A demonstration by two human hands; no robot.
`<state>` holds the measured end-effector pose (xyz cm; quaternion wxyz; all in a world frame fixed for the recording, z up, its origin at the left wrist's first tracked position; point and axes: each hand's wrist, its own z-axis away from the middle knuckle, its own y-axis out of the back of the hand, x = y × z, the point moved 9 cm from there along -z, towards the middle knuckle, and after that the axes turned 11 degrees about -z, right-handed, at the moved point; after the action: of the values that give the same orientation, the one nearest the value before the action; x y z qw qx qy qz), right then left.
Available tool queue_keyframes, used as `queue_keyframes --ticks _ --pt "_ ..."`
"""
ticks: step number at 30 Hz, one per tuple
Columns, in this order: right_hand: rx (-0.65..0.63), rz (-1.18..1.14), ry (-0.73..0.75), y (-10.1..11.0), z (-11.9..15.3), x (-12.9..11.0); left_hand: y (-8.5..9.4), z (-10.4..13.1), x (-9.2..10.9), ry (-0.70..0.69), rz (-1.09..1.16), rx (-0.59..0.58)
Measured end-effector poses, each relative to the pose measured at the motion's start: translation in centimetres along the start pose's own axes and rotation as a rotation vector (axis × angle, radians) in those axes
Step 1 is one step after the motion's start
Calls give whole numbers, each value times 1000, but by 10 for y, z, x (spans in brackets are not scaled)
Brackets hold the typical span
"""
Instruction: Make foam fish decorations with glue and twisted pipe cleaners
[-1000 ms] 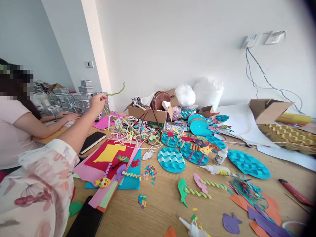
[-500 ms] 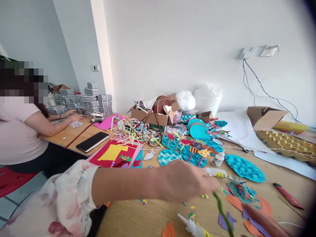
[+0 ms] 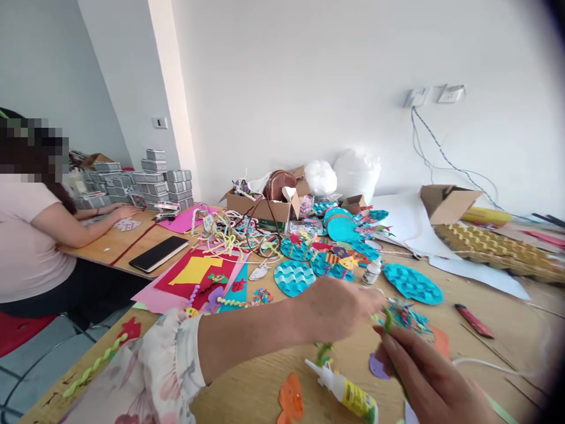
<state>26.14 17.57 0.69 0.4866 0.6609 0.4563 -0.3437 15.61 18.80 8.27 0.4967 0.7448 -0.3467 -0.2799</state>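
Note:
My left hand (image 3: 342, 306) reaches across from the left with fingers closed around one end of a green pipe cleaner (image 3: 388, 321). Close beside it, my right hand (image 3: 421, 362) pinches the same pipe cleaner between thumb and fingers. A stretch of green fuzzy stem (image 3: 324, 353) shows below my left hand; whether it is the same piece I cannot tell. Under the hands lie a glue bottle (image 3: 348, 394) on its side, an orange paper fish (image 3: 291, 400) and a purple cutout (image 3: 378, 366), partly hidden by my right hand.
Blue wavy discs (image 3: 412, 282), a small white bottle (image 3: 371, 272) and a red cutter (image 3: 474, 321) lie beyond. Coloured sheets (image 3: 194, 274), a black notebook (image 3: 158, 254) and a cardboard box (image 3: 260, 209) stand left of centre. A co-worker (image 3: 33, 235) sits at the left, handling cards.
My two hands have come together at the green pipe cleaner, my right hand moving up and in from the lower right. The view has turned slightly to the right.

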Motion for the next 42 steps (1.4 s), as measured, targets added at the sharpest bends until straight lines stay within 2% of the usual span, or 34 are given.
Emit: queue_keyframes --ticks 2,5,8,10,12,15,17,20,23,26,28,31,33,36,39,41,42 --pt "56 -137 -41 -5 -5 -11 4 -1 -16 133 86 84" --pt "10 -421 -86 -26 -13 -20 8 2 -47 369 433 257" --pt "-48 -614 -148 -42 -20 -16 1 1 -62 455 871 394" --pt "-54 -710 -198 -47 -21 -11 -7 1 -64 486 1149 453" --pt "-69 -798 -243 -52 -20 -8 -16 1 -63 514 1329 505" --pt "-139 -958 -333 -65 -15 -9 -23 5 -62 535 1372 605" --pt "-177 -1060 -396 -73 -11 -11 -26 9 -63 551 1320 662" --pt "-169 -1147 -432 -77 -6 -11 -29 17 -62 579 1202 707" --pt "-166 -1162 -431 -77 -3 -9 -27 25 -58 576 1101 721" --pt "-224 -1067 -394 -77 1 -5 -24 29 -54 556 1009 656" --pt "-212 -900 -347 -70 2 1 -25 31 -54 572 961 568" --pt "-163 -555 -235 -55 4 7 -29 39 -57 681 975 485" --pt "-174 -377 -163 -52 10 7 -33 46 -56 752 1120 492" --pt "-234 -281 -105 -62 25 8 -46 53 -43 834 1561 484" --pt "-279 -369 -73 -76 40 9 -64 64 -25 1048 1953 424" --pt "-296 -494 -93 -84 46 11 -72 72 -16 1176 2079 410" --pt "-302 -560 -122 -87 47 13 -73 75 -14 1197 2104 418"
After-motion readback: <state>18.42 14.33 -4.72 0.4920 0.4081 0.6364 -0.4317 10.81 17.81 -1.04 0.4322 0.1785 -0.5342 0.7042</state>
